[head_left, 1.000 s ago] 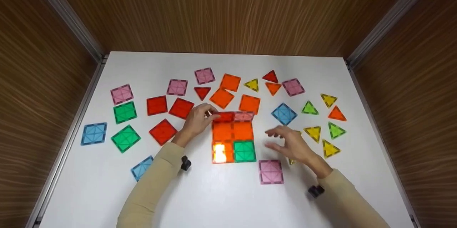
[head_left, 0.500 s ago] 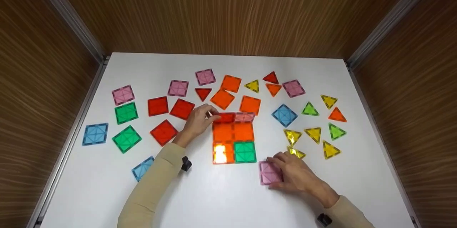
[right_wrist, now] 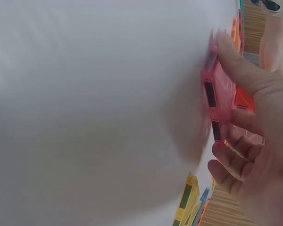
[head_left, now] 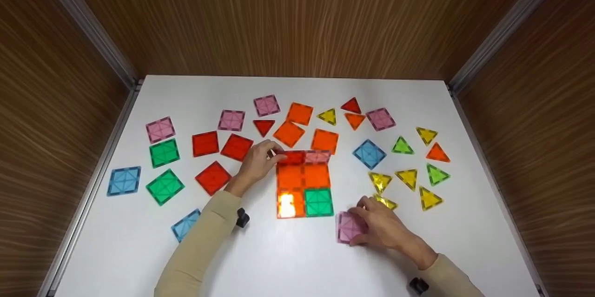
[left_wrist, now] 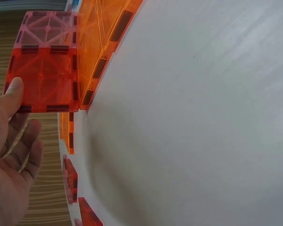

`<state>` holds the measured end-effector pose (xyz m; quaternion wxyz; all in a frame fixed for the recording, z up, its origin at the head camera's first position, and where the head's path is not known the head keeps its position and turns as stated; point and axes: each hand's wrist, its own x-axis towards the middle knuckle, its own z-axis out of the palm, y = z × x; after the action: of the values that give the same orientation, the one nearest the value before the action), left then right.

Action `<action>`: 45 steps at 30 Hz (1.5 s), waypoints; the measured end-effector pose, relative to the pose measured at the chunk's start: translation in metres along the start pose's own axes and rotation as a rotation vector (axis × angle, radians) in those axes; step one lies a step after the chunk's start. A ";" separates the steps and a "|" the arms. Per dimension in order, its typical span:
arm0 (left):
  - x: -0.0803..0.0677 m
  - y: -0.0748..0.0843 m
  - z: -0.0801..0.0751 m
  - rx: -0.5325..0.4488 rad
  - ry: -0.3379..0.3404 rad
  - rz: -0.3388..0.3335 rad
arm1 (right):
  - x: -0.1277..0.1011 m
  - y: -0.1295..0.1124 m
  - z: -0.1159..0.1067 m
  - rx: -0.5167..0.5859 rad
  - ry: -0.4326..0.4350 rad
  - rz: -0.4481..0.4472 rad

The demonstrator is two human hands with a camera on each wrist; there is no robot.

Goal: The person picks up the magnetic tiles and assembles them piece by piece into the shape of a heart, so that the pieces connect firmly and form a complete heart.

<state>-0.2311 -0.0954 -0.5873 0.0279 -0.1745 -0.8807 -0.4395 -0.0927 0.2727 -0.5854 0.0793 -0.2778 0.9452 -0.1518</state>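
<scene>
My left hand (head_left: 257, 161) pinches the outer edge of an upright red square tile (left_wrist: 42, 80) between thumb and fingers. Beside that tile stands a pink square tile (left_wrist: 48, 29), edge to edge with it. Both rise from the back of a flat block of orange tiles (head_left: 290, 177) and one green square tile (head_left: 319, 202). At the block's front right, my right hand (head_left: 388, 225) grips a loose pink square tile (head_left: 349, 228) by opposite edges, thumb on the near side. In the right wrist view this tile looks tilted, close to the white surface.
Loose red squares (head_left: 213, 178), green squares (head_left: 165, 187) and blue squares (head_left: 124, 181) lie on the left. Several yellow triangles (head_left: 406, 178) and a blue square (head_left: 369, 154) lie on the right. More orange squares (head_left: 324, 141) lie behind the block. Wood-grain walls (head_left: 297, 18) enclose the white table (head_left: 279, 260).
My right hand has come down and nearer from beside the block to the loose pink square and now grips it. My left hand stays on the upright red tile.
</scene>
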 end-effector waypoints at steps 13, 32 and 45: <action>0.000 -0.001 0.001 0.010 0.016 0.021 | 0.010 0.014 -0.039 0.349 -0.003 0.198; 0.001 -0.001 0.000 0.009 -0.003 0.010 | 0.040 0.018 -0.051 0.755 0.241 0.515; -0.001 -0.001 0.000 0.030 -0.002 0.045 | 0.084 0.010 -0.040 0.899 0.350 0.535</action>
<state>-0.2307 -0.0963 -0.5886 0.0396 -0.1941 -0.8832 -0.4252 -0.1772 0.2438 -0.5568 0.0678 0.0626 0.8239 -0.5592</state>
